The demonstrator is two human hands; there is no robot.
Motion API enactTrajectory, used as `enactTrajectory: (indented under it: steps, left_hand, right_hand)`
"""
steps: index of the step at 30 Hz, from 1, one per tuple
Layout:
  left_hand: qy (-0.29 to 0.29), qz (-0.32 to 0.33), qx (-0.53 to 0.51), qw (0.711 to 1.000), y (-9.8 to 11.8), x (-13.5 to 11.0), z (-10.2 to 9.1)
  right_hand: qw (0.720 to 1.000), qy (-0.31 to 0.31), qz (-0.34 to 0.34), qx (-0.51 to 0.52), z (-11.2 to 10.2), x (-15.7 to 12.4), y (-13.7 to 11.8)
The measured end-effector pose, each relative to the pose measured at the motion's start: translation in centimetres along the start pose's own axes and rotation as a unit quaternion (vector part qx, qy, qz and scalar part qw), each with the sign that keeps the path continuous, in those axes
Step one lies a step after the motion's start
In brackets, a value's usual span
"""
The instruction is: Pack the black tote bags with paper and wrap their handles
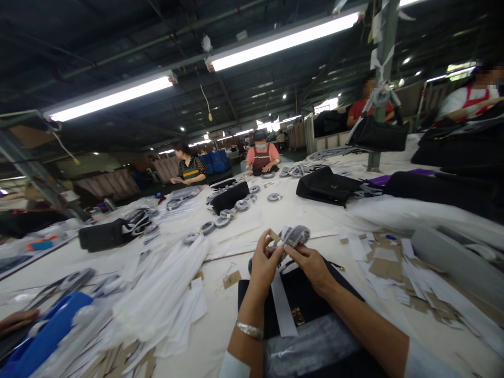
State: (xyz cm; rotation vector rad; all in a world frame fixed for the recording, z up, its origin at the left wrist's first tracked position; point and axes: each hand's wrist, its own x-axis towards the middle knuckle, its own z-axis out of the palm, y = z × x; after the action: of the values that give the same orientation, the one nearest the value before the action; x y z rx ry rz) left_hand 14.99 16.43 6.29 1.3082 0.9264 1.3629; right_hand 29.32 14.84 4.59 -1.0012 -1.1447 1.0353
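Note:
My left hand and my right hand are raised together over a black handbag that lies in front of me on the white table. Both hands pinch a coiled strap wrapped in clear plastic, with the fingers closed on it. A white paper strip hangs down from the hands across the bag. A gold clasp shows on the bag's front. A silver bangle circles my left wrist.
Clear plastic bags are heaped at left beside a blue item. Paper and cardboard scraps lie at right. More black bags and wrapped strap coils dot the table. Other people work at the far side and right.

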Motion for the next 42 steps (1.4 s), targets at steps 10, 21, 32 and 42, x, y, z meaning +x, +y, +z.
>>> enactTrajectory:
  steps: [10, 21, 32, 42]
  left_hand:
    - [0.009, 0.022, -0.021, 1.0, 0.0, -0.1, 0.3]
    - [0.047, 0.034, -0.046, 0.997, -0.8, -0.4, 1.7]
    - [0.043, 0.056, 0.048, 0.996, 0.0, -1.4, 2.9]
    - [0.094, 0.105, 0.148, 0.979, 0.6, -1.2, 1.6]
  right_hand:
    - [0.992, -0.078, 0.059, 0.084, -0.5, -0.3, 0.2]
    - [0.999, 0.035, -0.007, -0.023, 0.4, -0.5, 0.3]
    - [0.988, 0.107, -0.034, -0.104, 0.1, -0.4, 0.1]
    - [0.999, 0.029, -0.026, -0.013, 0.9, -0.5, -0.1]
